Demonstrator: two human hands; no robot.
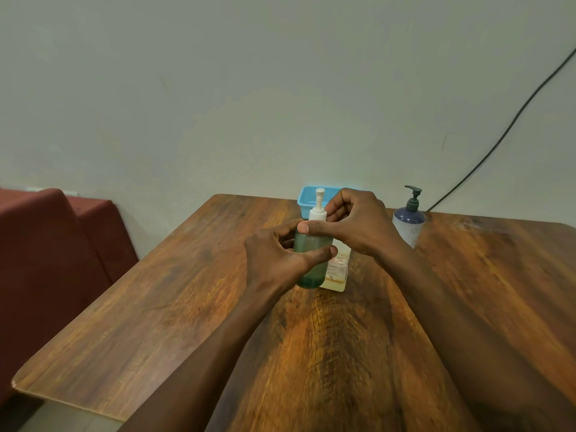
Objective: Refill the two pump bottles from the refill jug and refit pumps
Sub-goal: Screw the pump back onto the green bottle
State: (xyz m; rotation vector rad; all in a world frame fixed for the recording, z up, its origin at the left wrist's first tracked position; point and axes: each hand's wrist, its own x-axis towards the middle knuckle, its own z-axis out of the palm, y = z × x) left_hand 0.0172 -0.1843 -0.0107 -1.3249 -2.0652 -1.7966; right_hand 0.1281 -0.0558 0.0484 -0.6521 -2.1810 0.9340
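A clear green pump bottle stands upright in the middle of the wooden table, with a little green liquid at its bottom. My left hand wraps around its body. My right hand grips the white pump collar at the bottle's neck, thumb across the front. Directly behind the green bottle stands a pale yellow container with a printed label, mostly hidden. A second pump bottle, white with a blue-purple top and dark pump, stands at the back right, untouched.
A light blue plastic basket sits at the table's far edge behind the green bottle. A black cable runs down the wall at right. A dark red sofa stands left of the table.
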